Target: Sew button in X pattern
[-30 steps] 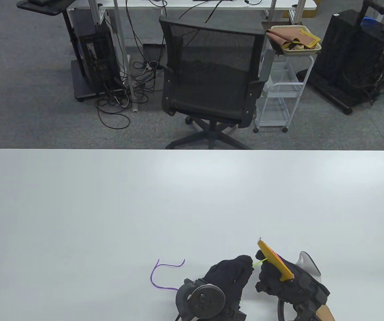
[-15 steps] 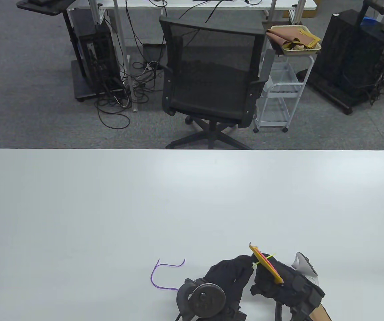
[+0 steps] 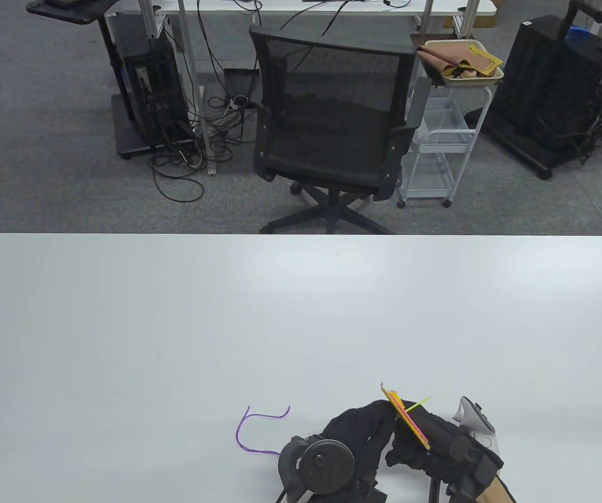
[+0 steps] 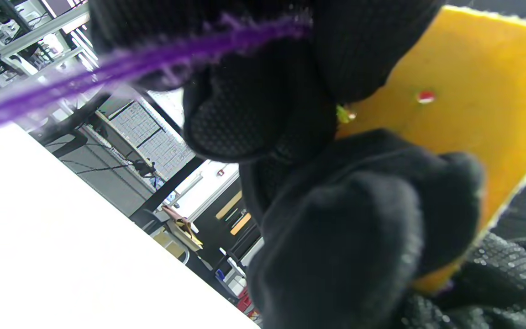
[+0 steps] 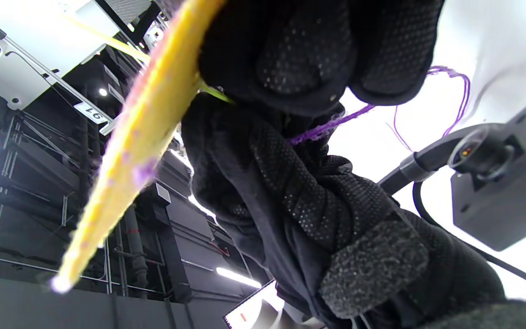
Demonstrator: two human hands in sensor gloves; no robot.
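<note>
A yellow felt piece (image 3: 410,423) with a pink face stands edge-on above the table's near edge. My right hand (image 3: 415,437) grips it from below. My left hand (image 3: 388,412) pinches the end of a yellow-green needle (image 3: 418,404) against the felt's left face; the needle's tip sticks out on the right. In the left wrist view the felt (image 4: 477,87) shows a small red spot (image 4: 426,96), and the needle (image 4: 345,114) is beside my fingers (image 4: 244,119). Purple thread (image 3: 251,430) trails from my left hand onto the table, and shows in the right wrist view (image 5: 331,125).
The white table (image 3: 175,325) stretches ahead and to both sides. An office chair (image 3: 332,120) stands beyond its far edge, with a white cart (image 3: 437,152) carrying a tray of cloth beside it.
The felt has moved left and turned more edge-on, against my left fingertips. The needle, earlier on the felt's left side, now sticks out on its right side.
</note>
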